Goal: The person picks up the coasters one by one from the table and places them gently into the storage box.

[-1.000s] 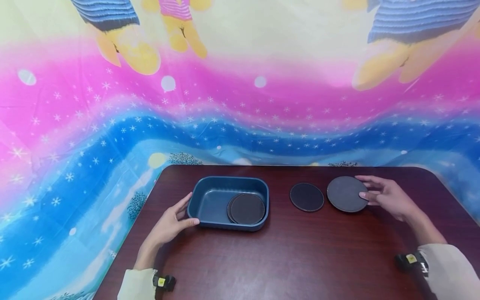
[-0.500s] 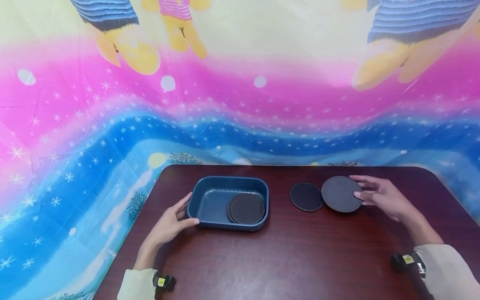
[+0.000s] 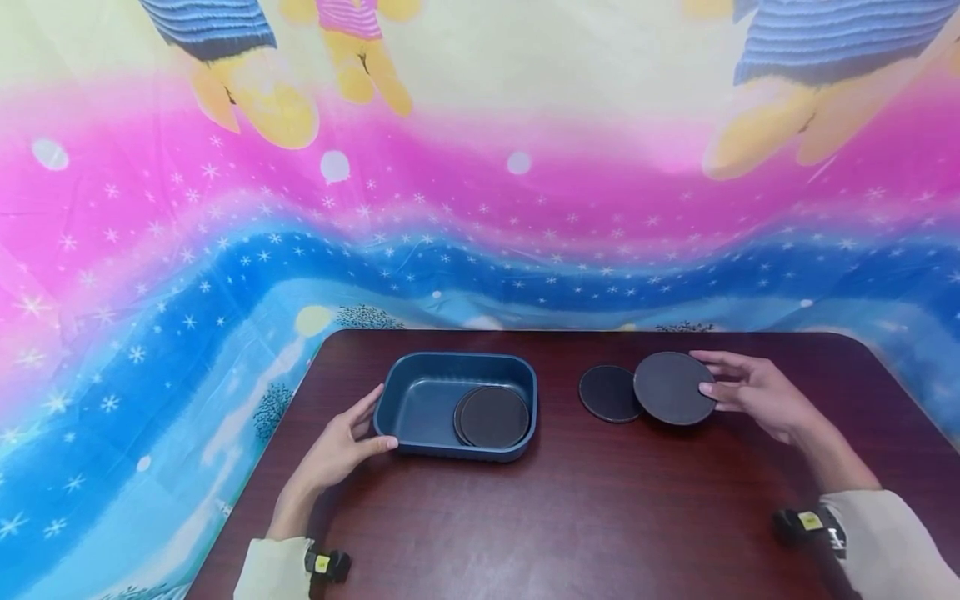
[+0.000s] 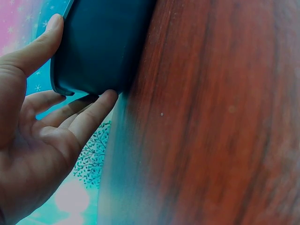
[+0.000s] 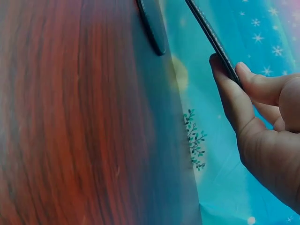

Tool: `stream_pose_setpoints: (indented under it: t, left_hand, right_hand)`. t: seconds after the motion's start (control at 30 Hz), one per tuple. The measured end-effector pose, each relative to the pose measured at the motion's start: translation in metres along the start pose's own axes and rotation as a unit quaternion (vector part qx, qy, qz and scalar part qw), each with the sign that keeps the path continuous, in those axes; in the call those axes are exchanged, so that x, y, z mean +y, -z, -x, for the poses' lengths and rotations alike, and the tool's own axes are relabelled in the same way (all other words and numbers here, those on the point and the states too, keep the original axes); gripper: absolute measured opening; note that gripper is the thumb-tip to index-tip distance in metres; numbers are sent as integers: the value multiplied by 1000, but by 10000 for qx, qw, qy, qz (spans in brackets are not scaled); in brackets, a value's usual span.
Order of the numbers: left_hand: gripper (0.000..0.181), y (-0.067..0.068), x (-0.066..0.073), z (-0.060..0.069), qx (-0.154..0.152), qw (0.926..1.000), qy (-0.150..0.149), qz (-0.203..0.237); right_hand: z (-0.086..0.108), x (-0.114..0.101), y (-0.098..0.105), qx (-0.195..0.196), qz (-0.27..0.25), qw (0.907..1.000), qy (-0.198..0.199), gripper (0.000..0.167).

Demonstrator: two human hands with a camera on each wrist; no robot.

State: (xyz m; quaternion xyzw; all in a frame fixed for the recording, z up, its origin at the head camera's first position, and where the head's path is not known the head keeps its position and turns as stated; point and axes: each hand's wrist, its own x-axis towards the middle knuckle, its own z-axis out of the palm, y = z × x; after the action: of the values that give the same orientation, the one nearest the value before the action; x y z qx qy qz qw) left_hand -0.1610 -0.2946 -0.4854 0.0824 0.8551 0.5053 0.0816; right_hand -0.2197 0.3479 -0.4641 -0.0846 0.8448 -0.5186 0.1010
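A dark round coaster (image 3: 673, 388) is pinched between the thumb and fingers of my right hand (image 3: 757, 396); the right wrist view shows the coaster (image 5: 213, 40) edge-on, raised off the table. Its left edge overlaps, in the head view, another black coaster (image 3: 606, 393) lying on the table. My left hand (image 3: 337, 446) holds the left end of a blue rectangular bin (image 3: 397, 400), thumb at the near corner and fingers along the end wall. Inside the bin, at its right side, lie overlapping round coasters (image 3: 495, 417). In the left wrist view, fingertips touch the bin's wall (image 4: 103, 47).
The dark red wooden table (image 3: 570, 517) has rounded far corners. Behind it hangs a colourful printed cloth (image 3: 480, 208). Black wrist cameras are strapped at both cuffs, the left camera (image 3: 337, 567) and the right camera (image 3: 787, 527).
My right hand has moved left with its coaster, from beside the coaster on the table to partly over it in the head view. My left hand and the bin have stayed put.
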Motion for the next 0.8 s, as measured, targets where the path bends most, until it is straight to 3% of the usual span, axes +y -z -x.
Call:
stream_pose_setpoints:
  t: [0.2,0.5,0.8]
  left_hand:
    - [95,0,-1,1,13,10000,-11,-88]
    - [95,0,-2,0,4,9999,-29,-131]
    - [94,0,-1,0,58,9996,-48,-256]
  right_hand:
    - [4,-2,-3,-6,-477,9988,-130,70]
    - [8,-5,-12,62,-1470,9890,-182,65]
    - [8,-11,-23,-50,-2361,9717,-50,52]
